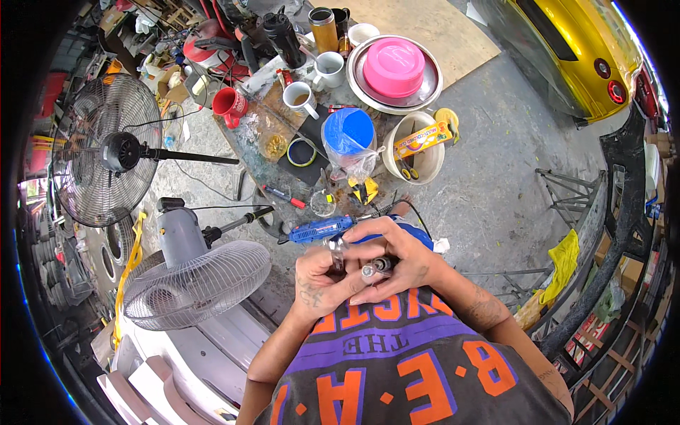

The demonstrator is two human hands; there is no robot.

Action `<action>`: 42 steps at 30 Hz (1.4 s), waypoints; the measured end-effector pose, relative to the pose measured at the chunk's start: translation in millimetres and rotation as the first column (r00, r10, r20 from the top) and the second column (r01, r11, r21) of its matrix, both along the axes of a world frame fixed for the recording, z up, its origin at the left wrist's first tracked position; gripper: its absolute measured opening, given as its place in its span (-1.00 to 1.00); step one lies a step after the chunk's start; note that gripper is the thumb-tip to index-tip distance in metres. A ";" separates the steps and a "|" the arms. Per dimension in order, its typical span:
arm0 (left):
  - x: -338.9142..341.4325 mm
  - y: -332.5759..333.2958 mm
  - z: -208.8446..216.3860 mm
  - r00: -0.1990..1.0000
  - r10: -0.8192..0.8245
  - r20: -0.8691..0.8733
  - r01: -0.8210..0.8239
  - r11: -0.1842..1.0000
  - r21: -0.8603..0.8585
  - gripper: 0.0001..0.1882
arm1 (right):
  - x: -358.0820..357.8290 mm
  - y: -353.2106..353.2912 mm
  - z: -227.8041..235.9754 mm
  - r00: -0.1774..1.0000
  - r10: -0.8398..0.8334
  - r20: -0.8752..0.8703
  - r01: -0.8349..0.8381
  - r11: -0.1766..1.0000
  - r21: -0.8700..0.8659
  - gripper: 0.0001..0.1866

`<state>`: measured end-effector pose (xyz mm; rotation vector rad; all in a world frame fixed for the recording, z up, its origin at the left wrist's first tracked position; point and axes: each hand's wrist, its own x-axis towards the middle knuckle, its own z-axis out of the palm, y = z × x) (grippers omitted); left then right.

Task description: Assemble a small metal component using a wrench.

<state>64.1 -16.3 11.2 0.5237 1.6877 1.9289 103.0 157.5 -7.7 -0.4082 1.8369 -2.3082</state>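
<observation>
In front of my chest my two hands meet around a small cylindrical part (380,266), dark with a shiny metal end. My right hand (409,256) curls over it from the right, fingers bent. The fingers of my left hand (319,283) close in from the other side, the thumb pressing near the metal end. A shiny metal piece (336,246) shows at the left fingers; I cannot tell if it is a ring or part of the work. Just beyond my hands lies a blue rotary tool (320,230), with a black cord beside it.
The cluttered table holds a blue-lidded tub (349,133), a white bucket (419,170) with scissors and a clay box, mugs (300,99), a pink bowl (394,67) in a metal basin, and a red marker (285,197). Two fans (198,265) stand left; a yellow car body (567,53) is far right.
</observation>
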 end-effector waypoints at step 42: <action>-3.1 -17.7 32.8 0.959 0.094 -0.268 -0.110 0.993 -0.043 -0.76 | 2.5 -3.0 21.9 0.992 0.123 0.030 -0.126 0.947 0.294 -0.53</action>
